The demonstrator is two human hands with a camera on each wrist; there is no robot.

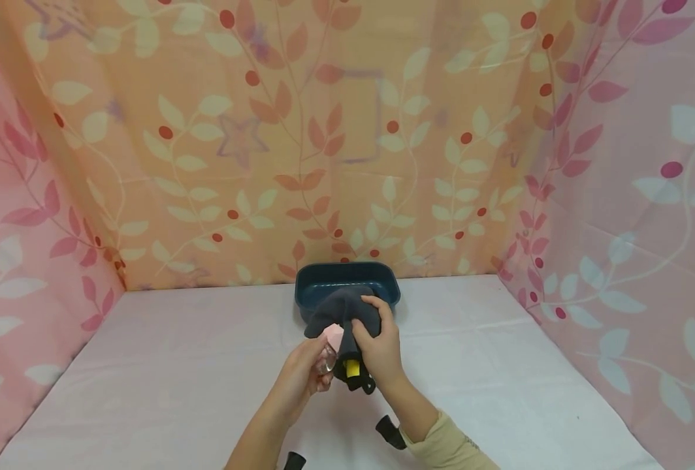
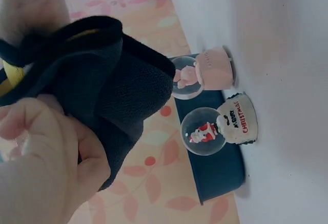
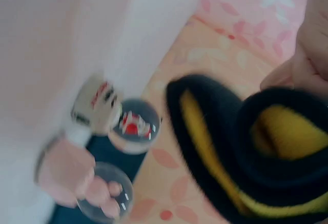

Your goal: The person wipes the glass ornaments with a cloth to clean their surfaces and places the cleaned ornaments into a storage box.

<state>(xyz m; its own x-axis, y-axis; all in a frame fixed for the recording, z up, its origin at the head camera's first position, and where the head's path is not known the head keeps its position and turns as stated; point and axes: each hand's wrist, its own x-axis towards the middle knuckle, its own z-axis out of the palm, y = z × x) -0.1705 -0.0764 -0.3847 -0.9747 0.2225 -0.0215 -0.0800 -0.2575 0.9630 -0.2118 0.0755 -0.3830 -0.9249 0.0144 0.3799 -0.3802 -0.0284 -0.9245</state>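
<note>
My left hand holds a small clear snow globe with a pink base, turned base up. My right hand grips a dark grey cloth with black edging and a yellow inner side, right beside the globe. In the left wrist view, the cloth hangs in folds over the fingers of my left hand. The right wrist view shows its yellow lining curled over and blurred. Most of the held globe is hidden by fingers and cloth.
A dark blue-green tray stands at the back against the curtain. Before it, upright on the white table, are a pink-based snow globe and a white-based Christmas snow globe. Patterned curtains enclose the back and sides.
</note>
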